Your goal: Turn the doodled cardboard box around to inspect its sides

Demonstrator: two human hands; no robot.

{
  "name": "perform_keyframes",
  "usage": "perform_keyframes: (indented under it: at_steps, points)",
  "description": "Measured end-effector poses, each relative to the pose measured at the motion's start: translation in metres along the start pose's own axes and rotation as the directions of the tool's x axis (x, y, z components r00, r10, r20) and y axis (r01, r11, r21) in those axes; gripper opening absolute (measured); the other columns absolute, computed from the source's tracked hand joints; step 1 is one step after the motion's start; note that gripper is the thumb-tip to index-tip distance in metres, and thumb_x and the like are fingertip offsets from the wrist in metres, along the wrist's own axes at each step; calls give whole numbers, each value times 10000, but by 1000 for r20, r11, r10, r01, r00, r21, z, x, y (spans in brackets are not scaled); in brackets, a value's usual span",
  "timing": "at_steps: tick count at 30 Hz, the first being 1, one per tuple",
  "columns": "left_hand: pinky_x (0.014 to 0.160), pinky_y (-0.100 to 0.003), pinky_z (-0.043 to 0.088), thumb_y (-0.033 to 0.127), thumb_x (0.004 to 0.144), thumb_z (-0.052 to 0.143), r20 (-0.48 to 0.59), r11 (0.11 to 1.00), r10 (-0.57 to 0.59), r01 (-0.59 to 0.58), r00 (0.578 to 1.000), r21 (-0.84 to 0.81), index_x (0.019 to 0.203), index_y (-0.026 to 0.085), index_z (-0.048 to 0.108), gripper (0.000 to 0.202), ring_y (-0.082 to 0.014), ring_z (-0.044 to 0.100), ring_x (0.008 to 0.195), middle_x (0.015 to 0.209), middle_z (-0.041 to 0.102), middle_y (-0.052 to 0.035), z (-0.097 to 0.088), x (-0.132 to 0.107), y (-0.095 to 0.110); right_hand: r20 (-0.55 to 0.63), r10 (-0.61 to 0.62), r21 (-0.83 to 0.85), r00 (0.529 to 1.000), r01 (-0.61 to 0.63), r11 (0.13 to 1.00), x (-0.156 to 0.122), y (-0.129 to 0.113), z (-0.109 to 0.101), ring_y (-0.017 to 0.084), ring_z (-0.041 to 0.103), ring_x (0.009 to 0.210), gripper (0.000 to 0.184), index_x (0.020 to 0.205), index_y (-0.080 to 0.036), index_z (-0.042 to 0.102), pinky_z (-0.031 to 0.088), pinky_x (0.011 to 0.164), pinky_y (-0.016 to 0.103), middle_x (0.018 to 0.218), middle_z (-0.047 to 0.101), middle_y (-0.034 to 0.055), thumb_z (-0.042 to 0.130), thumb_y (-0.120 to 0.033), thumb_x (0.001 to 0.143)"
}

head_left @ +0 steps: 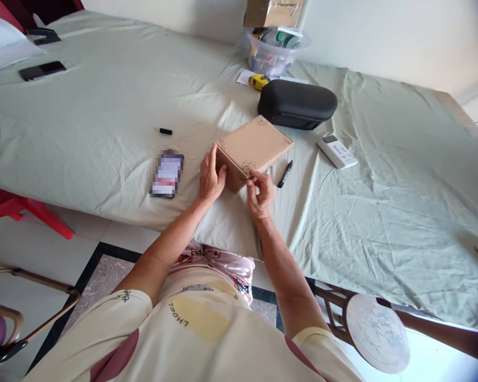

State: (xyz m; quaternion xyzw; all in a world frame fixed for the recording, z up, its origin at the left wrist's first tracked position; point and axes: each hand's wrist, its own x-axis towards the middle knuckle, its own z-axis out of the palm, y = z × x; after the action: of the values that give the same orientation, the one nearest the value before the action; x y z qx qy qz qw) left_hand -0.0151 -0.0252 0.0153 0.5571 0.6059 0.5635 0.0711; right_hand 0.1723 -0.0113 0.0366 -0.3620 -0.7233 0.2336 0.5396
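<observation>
A brown cardboard box [258, 143] lies closed on the cloth-covered table, with curly black line drawings at the corners of its top. My left hand [212, 178] grips its left end, fingers along the upper edge and thumb against the near side. At the near right corner, my right hand [259, 192] is closed in a pinch on the box's edge; the exact spot under the fingertips is hidden. Just right of the box lies a black marker pen [286, 174]. A small black cylinder [165, 131], perhaps a pen cap, is farther left.
Left of the box is a phone [167, 175] with a lit, blurred screen. Behind stand a black hard case [297, 103], a yellow tape measure [258, 81] and a clear plastic tub [271, 58]. A white device [337, 152] lies right. Another phone [42, 70] is far left.
</observation>
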Motion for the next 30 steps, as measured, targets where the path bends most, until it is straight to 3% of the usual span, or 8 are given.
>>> perform_keyframes:
  at_steps: [3,8,13,18,22,30]
  points:
    - [1379,-524,283,671,1101,279,23,999,38,-38,999,-7,1668,274,397,702,-320,308,1682,1785,332,-141,1,-3,4,103,-58,17,993,56,998,-5,-5,10,219,685,913,451,1371,-274,689,648,830,415,1012,714,84,488,-540,1067]
    - [1321,-467,408,657,1110,239,69,988,151,-149,986,-37,1518,269,605,671,-307,424,1626,1764,344,-138,0,-9,12,226,-88,-41,970,99,994,-9,-6,18,245,713,991,527,1550,-272,589,673,906,447,1130,754,119,428,-455,1082]
    - [1305,-497,438,739,1068,330,56,977,208,-211,976,36,1442,245,660,702,-321,465,1590,1704,427,-161,-1,-9,16,247,-47,-172,968,91,981,-9,-7,15,253,724,1088,505,1549,-296,611,659,967,431,1235,759,116,467,-429,1083]
    - [1315,-508,433,659,1091,393,-6,974,214,-213,977,78,1381,231,697,600,-309,507,1559,1635,514,-177,2,-7,17,174,-11,-231,985,52,972,-3,-1,8,238,724,1099,465,1508,-339,653,643,987,398,1212,750,85,509,-400,1070]
    - [1308,-466,450,623,1114,360,-33,977,210,-208,977,57,1364,217,719,596,-288,577,1498,1574,571,-179,1,-6,16,47,54,-273,997,-39,961,7,16,-7,225,715,956,517,1554,-322,604,642,939,422,1171,740,91,471,-407,1062]
    - [1300,-412,470,659,1107,319,-14,985,158,-157,987,70,1368,259,709,617,-255,580,1507,1595,594,-131,-4,-2,8,-194,159,-262,968,-207,943,21,48,-35,250,671,969,613,1609,-283,533,609,927,449,1090,724,98,525,-431,1015]
